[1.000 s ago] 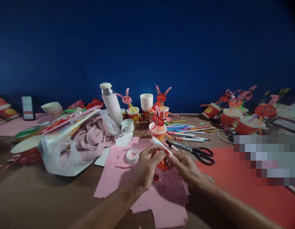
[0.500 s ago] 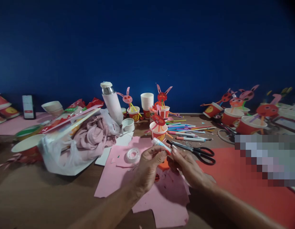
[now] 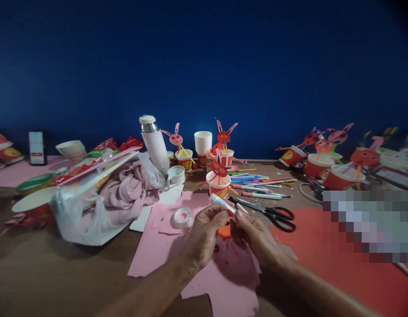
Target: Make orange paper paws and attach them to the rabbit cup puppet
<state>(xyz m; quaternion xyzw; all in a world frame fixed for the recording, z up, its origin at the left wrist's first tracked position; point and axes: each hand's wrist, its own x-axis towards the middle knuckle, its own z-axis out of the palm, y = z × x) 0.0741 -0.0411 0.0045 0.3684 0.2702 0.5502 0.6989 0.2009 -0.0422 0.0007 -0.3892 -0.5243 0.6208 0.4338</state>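
My left hand point(image 3: 209, 226) is closed round a small white-and-blue tube point(image 3: 220, 201) that looks like glue, its far end pointing up and left. Close against it, my right hand point(image 3: 255, 229) pinches at the tube's near end. A short white piece point(image 3: 242, 208) pokes out by the right fingers; its kind is unclear. Below both hands lies a cut pink sheet point(image 3: 224, 290), with an orange paper piece point(image 3: 225, 231) partly hidden between them. Beside the right hand rest black-handled scissors point(image 3: 280, 216). A clear tape roll point(image 3: 182, 217) lies left of the hands.
Red paper cups with paper rabbit figures point(image 3: 219, 182) stand ahead and at the right. Coloured sticks and pens point(image 3: 257, 179) lie behind the scissors. Leftward are a plastic bag point(image 3: 81, 220), pink cloth point(image 3: 124, 185), a flask point(image 3: 155, 147) and a mug point(image 3: 176, 175). Red paper point(image 3: 343, 264) covers the right.
The view has shifted slightly. Both hands stay together at the tube, with only a small change at the right fingers. Nothing has been let go.
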